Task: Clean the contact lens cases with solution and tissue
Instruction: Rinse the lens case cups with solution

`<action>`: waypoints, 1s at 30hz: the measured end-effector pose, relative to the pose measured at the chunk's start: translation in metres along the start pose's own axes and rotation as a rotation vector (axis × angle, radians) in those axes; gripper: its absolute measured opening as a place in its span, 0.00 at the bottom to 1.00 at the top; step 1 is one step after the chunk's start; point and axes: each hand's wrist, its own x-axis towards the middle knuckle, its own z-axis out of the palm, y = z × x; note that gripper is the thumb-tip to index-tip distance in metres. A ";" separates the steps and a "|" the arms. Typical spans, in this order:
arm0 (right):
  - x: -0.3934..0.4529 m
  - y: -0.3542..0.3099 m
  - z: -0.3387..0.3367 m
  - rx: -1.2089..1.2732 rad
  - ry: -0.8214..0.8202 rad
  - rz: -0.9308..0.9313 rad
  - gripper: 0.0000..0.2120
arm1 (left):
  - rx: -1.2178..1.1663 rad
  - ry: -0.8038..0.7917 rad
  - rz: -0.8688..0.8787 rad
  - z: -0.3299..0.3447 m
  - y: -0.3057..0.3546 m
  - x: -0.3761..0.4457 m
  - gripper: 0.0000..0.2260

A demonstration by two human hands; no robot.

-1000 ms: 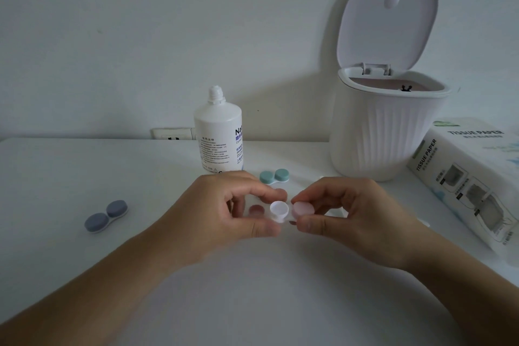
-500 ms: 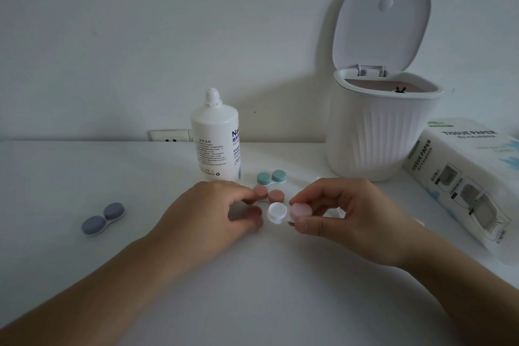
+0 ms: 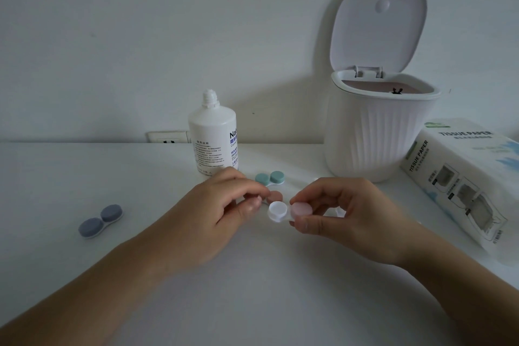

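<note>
My right hand (image 3: 348,216) pinches a white contact lens case (image 3: 278,212) by its right end, just above the table. A pale pink cap (image 3: 302,209) sits on that end; the left well shows white. My left hand (image 3: 222,213) is a little left of the case and not touching it. Its fingertips are curled over a brown-pink case (image 3: 274,196) lying behind, and I cannot see whether they hold anything. A teal case (image 3: 270,178) and a blue-grey case (image 3: 100,220) lie shut on the table. The white solution bottle (image 3: 212,135) stands uncapped behind my left hand.
A white ribbed bin (image 3: 376,132) with its lid up stands at the back right. A tissue paper pack (image 3: 463,177) lies on its side at the right edge. A wall socket (image 3: 168,137) sits behind the bottle. The white table (image 3: 252,289) runs to the wall.
My left hand has let go of the white case's left well and drawn back towards the brown-pink case. My right hand keeps the white case almost still.
</note>
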 end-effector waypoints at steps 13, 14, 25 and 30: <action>0.000 0.001 0.004 0.029 -0.018 -0.021 0.08 | -0.459 0.105 -0.052 0.007 0.005 0.000 0.13; 0.000 0.000 0.004 0.031 -0.020 -0.021 0.08 | -0.451 0.106 -0.065 0.008 0.005 0.000 0.14; 0.001 -0.001 0.008 0.064 -0.012 -0.041 0.08 | -0.373 0.064 -0.074 0.008 0.009 -0.003 0.12; 0.000 0.000 0.008 0.060 0.001 -0.047 0.08 | -0.329 0.059 -0.034 0.007 0.012 -0.003 0.10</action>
